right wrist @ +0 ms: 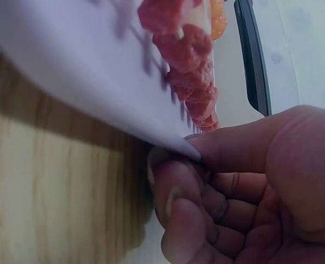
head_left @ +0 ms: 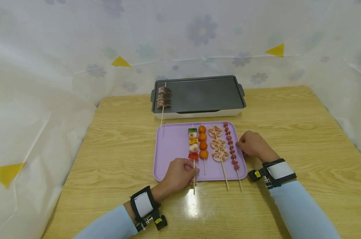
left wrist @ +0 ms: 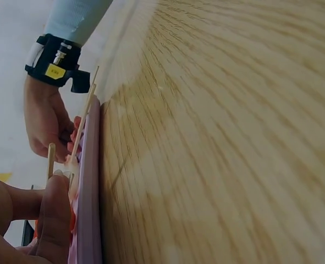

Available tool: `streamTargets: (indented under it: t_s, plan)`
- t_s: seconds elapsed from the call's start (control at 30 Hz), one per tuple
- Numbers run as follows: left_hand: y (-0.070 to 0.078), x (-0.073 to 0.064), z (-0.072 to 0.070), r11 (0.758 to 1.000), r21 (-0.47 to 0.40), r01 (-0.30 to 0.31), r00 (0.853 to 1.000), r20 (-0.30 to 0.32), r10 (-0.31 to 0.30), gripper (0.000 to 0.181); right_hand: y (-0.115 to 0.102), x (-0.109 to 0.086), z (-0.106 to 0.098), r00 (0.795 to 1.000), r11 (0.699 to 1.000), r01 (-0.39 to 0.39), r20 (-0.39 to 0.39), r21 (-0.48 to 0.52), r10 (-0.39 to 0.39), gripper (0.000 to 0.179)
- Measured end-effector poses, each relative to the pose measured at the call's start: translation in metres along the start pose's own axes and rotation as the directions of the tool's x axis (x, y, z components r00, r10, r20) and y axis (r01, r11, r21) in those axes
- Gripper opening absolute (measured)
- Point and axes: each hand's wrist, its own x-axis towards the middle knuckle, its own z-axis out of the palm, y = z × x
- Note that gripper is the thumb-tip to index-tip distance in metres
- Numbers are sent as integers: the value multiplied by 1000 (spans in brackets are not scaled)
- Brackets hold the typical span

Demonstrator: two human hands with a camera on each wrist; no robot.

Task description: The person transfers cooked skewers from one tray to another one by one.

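Observation:
My left hand (head_left: 180, 173) pinches the bare stick end of a mixed vegetable skewer (head_left: 193, 142), which lies over the purple tray (head_left: 171, 146). In the left wrist view that stick (left wrist: 51, 157) stands between thumb and fingers. The right hand (head_left: 253, 145) grips the tray's right rim; the right wrist view shows the thumb on top and the fingers beneath the edge (right wrist: 173, 144). Right of the vegetable skewer lie an orange ball skewer (head_left: 202, 137), a lotus root skewer (head_left: 217, 144) and a skewer of small red meat pieces (head_left: 231, 147).
Behind the tray stands a griddle (head_left: 204, 94) with a dark flat plate and a white base. A skewer of dark-topped chunks (head_left: 164, 97) lies on its left end, the stick reaching over the tray's back rim. A flowered plastic sheet (head_left: 201, 30) hangs around the wooden table (head_left: 117, 139).

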Motion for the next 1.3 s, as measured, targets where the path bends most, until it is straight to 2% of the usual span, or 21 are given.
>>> streamTargets:
  t_s: [0.23, 0.37, 0.53, 0.87, 0.97, 1.1, 1.3]
  plan:
    - [0, 3, 3, 999, -42, 21, 1000, 13, -20, 11, 0, 1, 0, 1000, 1000, 1, 1, 8, -1, 30]
    - [-2, 3, 3, 999, -24, 27, 1000, -2, -27, 12, -1, 1, -1, 1000, 1000, -25, 18, 15, 25, 30]
    - [-3, 3, 1, 999, -7, 34, 999, -23, -34, 12, 0, 1, -1, 1000, 1000, -20, 20, 18, 20, 31]
    - [-3, 6, -4, 1000, 12, 26, 1000, 1, -26, 16, 1, 1, -1, 1000, 1000, 3, -9, 26, -3, 31]
    - [-2, 8, -7, 996, 94, -6, 1000, -8, 7, 17, 1, 1, 0, 1000, 1000, 0, -3, 31, 0, 31]
    - [-1, 10, -11, 970, 236, -49, 998, -27, 57, 18, 2, 1, 1, 1000, 999, -6, 2, 33, 6, 32]
    - [-5, 13, -14, 947, 311, -83, 996, -11, 91, 20, 3, 1, 2, 1000, 999, -9, 0, 31, 9, 32]
